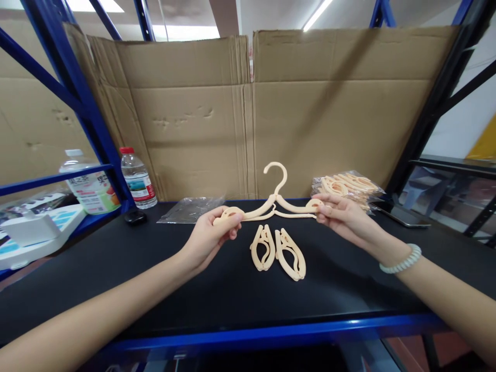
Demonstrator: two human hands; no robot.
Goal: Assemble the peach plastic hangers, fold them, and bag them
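Between my two hands, above the black tabletop, an unfolded cream plastic folding hanger (276, 199) is held with its hook pointing up. My left hand (215, 232) pinches the hanger's left end between thumb and fingers. At the opposite end, my right hand (343, 217) grips the other arm tip the same way. Below the hanger lie two more cream hangers, both folded: one on the left (263, 248) and one on the right (291, 254), side by side with their tops near each other.
Plastic-wrapped hangers (346, 185) are piled at the back right, near a flat dark device (405, 214). A clear plastic bag (189, 210) lies at the back left. Beyond it stand a red-capped water bottle (138, 178) and a black mouse (135, 217). Cardboard panels (194, 119) wall the back.
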